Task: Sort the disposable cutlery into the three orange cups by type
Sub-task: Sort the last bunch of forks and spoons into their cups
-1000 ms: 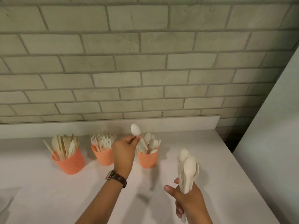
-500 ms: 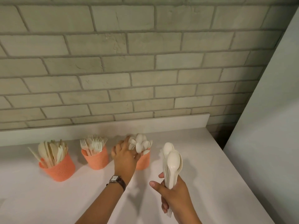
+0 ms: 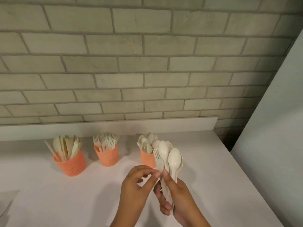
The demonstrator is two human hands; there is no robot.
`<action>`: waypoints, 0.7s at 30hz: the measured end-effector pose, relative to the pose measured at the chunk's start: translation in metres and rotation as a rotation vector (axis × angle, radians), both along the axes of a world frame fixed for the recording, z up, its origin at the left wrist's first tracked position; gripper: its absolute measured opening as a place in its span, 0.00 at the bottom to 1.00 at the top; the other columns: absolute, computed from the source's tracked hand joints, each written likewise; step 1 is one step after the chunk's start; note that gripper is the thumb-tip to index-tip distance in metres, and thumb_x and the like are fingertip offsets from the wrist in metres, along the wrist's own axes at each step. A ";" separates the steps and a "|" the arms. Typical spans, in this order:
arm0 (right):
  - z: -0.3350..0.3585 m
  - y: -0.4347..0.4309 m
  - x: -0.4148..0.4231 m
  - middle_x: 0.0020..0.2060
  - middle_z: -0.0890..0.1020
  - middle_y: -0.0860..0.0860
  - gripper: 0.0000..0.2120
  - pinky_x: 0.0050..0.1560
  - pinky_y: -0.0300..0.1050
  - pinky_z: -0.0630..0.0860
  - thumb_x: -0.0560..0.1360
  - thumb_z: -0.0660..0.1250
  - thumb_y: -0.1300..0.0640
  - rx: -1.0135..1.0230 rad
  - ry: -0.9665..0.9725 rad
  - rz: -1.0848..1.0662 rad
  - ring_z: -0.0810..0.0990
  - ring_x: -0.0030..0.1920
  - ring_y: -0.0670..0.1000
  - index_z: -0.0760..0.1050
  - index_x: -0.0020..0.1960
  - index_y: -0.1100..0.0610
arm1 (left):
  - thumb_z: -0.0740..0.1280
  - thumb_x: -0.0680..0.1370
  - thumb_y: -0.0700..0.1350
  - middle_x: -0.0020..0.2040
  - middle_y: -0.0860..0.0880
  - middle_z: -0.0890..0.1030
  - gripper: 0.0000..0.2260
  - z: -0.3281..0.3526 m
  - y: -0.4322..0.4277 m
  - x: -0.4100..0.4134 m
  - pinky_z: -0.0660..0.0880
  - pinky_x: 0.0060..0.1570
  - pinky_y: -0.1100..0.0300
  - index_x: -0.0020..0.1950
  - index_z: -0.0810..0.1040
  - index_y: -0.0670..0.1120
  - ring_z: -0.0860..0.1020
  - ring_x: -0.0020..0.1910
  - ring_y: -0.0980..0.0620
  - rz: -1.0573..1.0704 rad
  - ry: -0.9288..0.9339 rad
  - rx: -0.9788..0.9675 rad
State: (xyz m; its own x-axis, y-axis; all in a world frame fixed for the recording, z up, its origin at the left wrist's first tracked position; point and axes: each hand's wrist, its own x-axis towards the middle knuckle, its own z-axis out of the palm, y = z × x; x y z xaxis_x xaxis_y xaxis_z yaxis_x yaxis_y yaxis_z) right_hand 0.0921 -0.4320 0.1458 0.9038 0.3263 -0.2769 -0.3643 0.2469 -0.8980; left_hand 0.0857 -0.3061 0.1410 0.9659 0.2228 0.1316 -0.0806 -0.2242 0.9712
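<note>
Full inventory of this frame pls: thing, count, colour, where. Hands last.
left cup: one, orange, counter, far left
knife-like pieces: many, beige, in left cup
middle cup: one, orange, centre of the row
forks: many, cream, in middle cup
right cup: one, orange, partly behind the bundle
spoons: several, off-white, in right cup
bundle: one, off-white, mostly spoons, upright in right hand
lone fork: one, off-white, bundle's left side
counter: one, white
brick wall: one, grey, behind
panel: one, white, right edge
left hand: fingertips at the bundle
right hand: grips the bundle's handles
</note>
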 end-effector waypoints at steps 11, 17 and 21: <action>0.001 0.047 -0.019 0.25 0.79 0.63 0.25 0.20 0.36 0.65 0.75 0.55 0.44 -0.026 -0.024 0.118 0.63 0.14 0.51 0.77 0.47 0.67 | 0.77 0.65 0.41 0.42 0.52 0.78 0.07 0.022 0.039 -0.032 0.68 0.26 0.72 0.31 0.82 0.50 0.76 0.31 0.56 0.111 0.101 -0.053; 0.004 0.073 -0.022 0.32 0.84 0.62 0.20 0.22 0.41 0.73 0.79 0.55 0.47 -0.184 -0.141 0.129 0.72 0.17 0.55 0.81 0.46 0.59 | 0.75 0.67 0.39 0.41 0.47 0.79 0.03 0.016 0.066 -0.039 0.68 0.27 0.73 0.33 0.84 0.42 0.72 0.35 0.55 0.159 0.128 -0.152; -0.001 0.086 -0.021 0.30 0.83 0.59 0.15 0.29 0.49 0.79 0.80 0.57 0.54 -0.172 -0.157 0.010 0.80 0.25 0.58 0.77 0.49 0.63 | 0.71 0.71 0.41 0.29 0.46 0.77 0.06 0.011 0.079 -0.044 0.73 0.39 0.60 0.35 0.83 0.40 0.73 0.30 0.53 0.137 0.149 -0.220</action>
State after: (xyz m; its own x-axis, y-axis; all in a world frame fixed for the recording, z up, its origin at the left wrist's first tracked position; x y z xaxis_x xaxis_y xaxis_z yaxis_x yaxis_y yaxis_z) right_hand 0.0714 -0.3461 0.1445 0.9372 0.2953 -0.1855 -0.2186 0.0828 -0.9723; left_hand 0.0418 -0.2274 0.1523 0.9300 0.3598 -0.0754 0.0831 -0.0059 0.9965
